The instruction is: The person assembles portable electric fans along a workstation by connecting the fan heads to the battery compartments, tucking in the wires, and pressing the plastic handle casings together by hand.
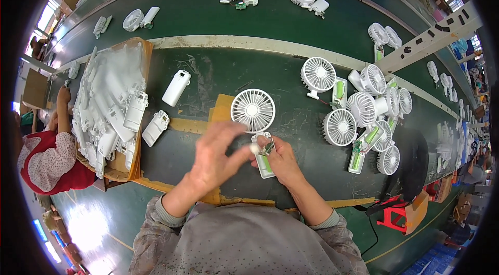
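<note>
A white handheld fan lies in front of me, its round head (253,110) pointing away and its opened handle (265,167) toward me. Inside the handle shows a light-green battery. My right hand (284,161) is closed on the handle's upper part, where a small green circuit board (268,147) sits by its thumb and fingers. Left of it hovers my left hand (215,151), slightly blurred, its thumb and fingers apart. The left thumb tip comes close to a small white part (254,148) beside the board; whether they touch is unclear.
A box (145,75) of white handle covers stands left, with two loose covers (176,88) beside it. Several opened fans (362,109) are piled at right. More fans lie on the green conveyor (270,12) beyond a pale rail. A co-worker (49,158) is at far left.
</note>
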### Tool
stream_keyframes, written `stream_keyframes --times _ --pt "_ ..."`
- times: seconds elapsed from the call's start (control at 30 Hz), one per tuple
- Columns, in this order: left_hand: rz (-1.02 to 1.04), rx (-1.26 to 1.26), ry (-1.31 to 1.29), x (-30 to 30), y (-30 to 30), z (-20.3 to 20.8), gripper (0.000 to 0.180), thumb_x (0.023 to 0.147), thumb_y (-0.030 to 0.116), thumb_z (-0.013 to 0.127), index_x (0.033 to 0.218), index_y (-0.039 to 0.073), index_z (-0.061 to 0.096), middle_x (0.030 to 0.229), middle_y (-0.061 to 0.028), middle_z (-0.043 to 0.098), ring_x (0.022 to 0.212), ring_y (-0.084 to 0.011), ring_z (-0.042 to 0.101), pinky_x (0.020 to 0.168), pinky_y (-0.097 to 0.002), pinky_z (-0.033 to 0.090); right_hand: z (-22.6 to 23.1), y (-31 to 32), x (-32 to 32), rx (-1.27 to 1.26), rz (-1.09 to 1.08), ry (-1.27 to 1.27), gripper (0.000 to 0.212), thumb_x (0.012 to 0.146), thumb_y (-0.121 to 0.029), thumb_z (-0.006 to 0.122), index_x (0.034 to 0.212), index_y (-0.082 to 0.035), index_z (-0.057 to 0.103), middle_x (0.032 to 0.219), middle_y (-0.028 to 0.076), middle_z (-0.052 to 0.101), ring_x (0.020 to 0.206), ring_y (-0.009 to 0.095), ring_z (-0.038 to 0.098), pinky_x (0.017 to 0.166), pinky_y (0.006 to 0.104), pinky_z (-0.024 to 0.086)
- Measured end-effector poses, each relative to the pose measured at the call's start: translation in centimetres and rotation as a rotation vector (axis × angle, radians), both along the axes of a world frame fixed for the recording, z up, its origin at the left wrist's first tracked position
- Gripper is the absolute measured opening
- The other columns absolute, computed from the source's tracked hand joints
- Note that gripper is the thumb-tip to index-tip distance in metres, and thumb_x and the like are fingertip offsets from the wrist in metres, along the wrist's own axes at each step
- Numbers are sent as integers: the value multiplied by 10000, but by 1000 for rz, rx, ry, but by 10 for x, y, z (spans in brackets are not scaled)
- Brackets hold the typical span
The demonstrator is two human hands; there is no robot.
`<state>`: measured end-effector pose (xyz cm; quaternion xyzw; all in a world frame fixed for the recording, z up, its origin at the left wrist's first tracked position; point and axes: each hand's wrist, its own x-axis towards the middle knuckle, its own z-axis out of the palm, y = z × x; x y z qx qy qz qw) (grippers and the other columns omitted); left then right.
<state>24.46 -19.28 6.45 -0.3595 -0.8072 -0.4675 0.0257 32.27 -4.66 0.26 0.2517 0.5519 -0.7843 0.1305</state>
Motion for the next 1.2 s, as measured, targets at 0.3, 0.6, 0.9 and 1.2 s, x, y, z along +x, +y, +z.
stream_keyframes --times 0.3,0.6,0.9,1.2 --pt "7 284 -878 17 4 -31 153 833 -4 581 983 -30 575 799 -65 649 709 -83 616 628 -236 510 2 -6 -4 -91 -52 23 269 955 -183 407 1050 46 512 917 122 604 741 170 628 637 282 558" --pt "-57 43 -682 13 -1 -24 205 821 -10 574 1025 -33 583 850 -115 667 695 -158 662 642 -257 523 -7 -6 -2 -54 -72 78 265 954 -189 414 1021 42 523 890 109 611 709 159 630 620 267 548" --pt "-31 -64 -186 9 -1 -41 141 771 23 614 907 -9 618 755 -138 618 662 -277 629 580 -346 504 0 -4 -2 -91 -31 75 242 948 -166 412 1030 29 528 896 90 616 739 150 631 631 252 517" --pt "-24 -139 -16 11 -1 -32 86 770 25 588 849 28 554 718 -123 587 648 -301 590 564 -374 468 5 4 2 -313 -65 49 310 961 -211 376 1118 27 496 1017 116 599 859 191 628 743 276 510"
